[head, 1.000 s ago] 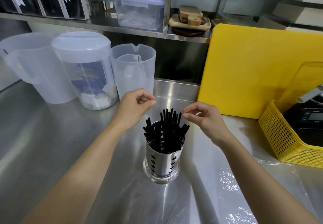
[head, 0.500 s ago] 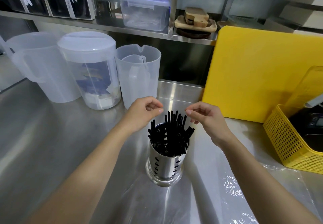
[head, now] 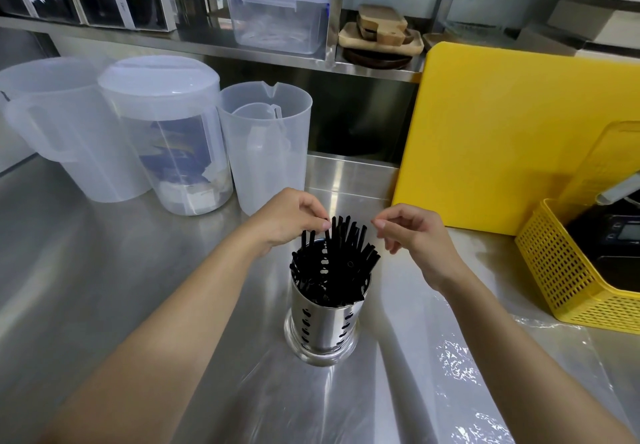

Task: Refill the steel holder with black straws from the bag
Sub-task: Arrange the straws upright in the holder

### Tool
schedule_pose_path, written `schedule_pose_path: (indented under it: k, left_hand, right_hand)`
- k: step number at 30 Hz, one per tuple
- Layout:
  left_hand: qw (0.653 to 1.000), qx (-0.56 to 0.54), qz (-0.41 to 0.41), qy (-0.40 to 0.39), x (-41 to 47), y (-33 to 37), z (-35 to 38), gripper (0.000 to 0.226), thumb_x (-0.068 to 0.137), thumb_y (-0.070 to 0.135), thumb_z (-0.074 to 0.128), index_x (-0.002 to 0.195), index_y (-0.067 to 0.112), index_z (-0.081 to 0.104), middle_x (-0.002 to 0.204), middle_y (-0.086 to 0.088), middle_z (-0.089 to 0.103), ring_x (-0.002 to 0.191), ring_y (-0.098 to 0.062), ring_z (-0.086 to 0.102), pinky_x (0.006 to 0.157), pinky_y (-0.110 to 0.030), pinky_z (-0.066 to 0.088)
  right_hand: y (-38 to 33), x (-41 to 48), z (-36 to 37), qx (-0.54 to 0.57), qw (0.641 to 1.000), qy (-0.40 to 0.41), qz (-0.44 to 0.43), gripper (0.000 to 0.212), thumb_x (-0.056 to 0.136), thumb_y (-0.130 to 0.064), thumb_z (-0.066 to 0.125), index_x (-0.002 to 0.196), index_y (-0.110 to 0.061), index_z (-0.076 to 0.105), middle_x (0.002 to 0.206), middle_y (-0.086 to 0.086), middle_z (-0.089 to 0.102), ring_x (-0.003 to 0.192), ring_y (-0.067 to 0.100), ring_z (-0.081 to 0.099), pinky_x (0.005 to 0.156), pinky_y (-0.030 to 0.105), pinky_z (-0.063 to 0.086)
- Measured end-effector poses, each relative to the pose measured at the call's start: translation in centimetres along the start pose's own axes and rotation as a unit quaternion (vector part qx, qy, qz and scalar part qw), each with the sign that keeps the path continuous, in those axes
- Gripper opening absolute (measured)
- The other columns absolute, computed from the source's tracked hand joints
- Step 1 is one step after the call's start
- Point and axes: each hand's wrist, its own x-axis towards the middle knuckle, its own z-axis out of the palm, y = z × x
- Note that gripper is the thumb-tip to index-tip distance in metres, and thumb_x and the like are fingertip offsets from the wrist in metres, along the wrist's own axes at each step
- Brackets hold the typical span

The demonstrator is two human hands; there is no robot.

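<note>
Along the back edge of the counter [head: 104,287], at its left end, 3 translucent plastic vessels stand in a row: a handled pitcher [head: 69,138], a lidded container [head: 166,132] touching it, and an open measuring jug [head: 266,145] with a smaller cup inside. On the shelf [head: 194,45] above them sits a clear box with a clip lid [head: 277,14].

The left hand [head: 287,218] reaches in over the middle of the counter. Its grip is closed, thumb and forefinger pinching the top of 1 of the black straws [head: 336,263]. The straws stand fanned out in the steel holder [head: 325,326], which is upright, perforated and placed at the centre of the counter between the 2 forearms. The right hand [head: 415,232] hovers just right of the straw tips, not touching them; its grip is clenched, thumb and forefinger tips pressed together with nothing visible between them and the other fingers curled.

Crinkled clear plastic [head: 457,367] lies flat on the counter right of the holder. A yellow cutting board [head: 512,138] leans upright at the back right, and a yellow perforated basket [head: 571,270] holding a black device sits at the right edge
</note>
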Motion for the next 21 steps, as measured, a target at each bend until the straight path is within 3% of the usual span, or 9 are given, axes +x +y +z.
schedule_pose_path:
  k: [6,9,12,16,21]
  left_hand:
    - [1.000,-0.019,0.004,-0.002,-0.2,-0.4,0.1,0.006,0.080,0.010,0.068,0.084,0.007,0.066,0.076,-0.006,0.067,0.073,-0.014,0.061,0.081,-0.025,0.046]
    - [1.000,-0.014,0.008,0.000,-0.2,-0.5,0.1,0.008,0.079,0.012,0.069,0.084,0.008,0.066,0.078,-0.006,0.068,0.077,-0.016,0.061,0.088,-0.033,0.047]
    - [1.000,-0.014,0.013,0.001,-0.3,-0.5,0.0,0.009,0.080,0.013,0.069,0.087,0.008,0.065,0.077,-0.004,0.068,0.074,-0.014,0.062,0.087,-0.031,0.047]
    - [0.999,-0.035,0.028,0.005,-0.9,0.0,-0.3,0.008,0.083,0.011,0.066,0.088,0.007,0.062,0.077,-0.005,0.069,0.072,-0.012,0.065,0.075,-0.024,0.048]
    - [0.994,-0.064,0.082,0.025,-1.3,0.7,-1.1,0.006,0.088,0.011,0.058,0.083,0.014,0.058,0.083,-0.002,0.072,0.080,-0.013,0.067,0.086,-0.032,0.050]
  right_hand:
    - [0.3,-0.9,-1.3,0.032,0.995,-0.097,0.007,0.010,0.066,-0.006,0.071,0.071,-0.014,0.067,0.058,-0.002,0.055,0.052,0.010,0.049,0.047,0.022,0.041]
    - [0.1,-1.4,-1.1,0.015,0.990,-0.136,0.030,0.021,0.062,-0.007,0.077,0.076,-0.011,0.062,0.057,0.004,0.047,0.048,0.011,0.043,0.040,0.022,0.035]
    - [0.1,-1.7,-0.3,-0.039,0.988,-0.147,0.037,0.023,0.067,-0.004,0.077,0.078,-0.010,0.059,0.051,-0.006,0.044,0.044,0.005,0.038,0.040,0.017,0.030]
    - [0.5,-1.6,0.3,-0.071,0.989,-0.128,0.028,0.011,0.076,-0.003,0.071,0.077,-0.008,0.061,0.043,-0.013,0.044,0.041,0.001,0.035,0.042,0.009,0.027]
    - [-1.2,-1.4,0.0,-0.078,0.991,-0.109,0.014,0.007,0.082,-0.001,0.064,0.077,-0.001,0.058,0.042,-0.009,0.047,0.036,0.002,0.037,0.038,0.011,0.029]
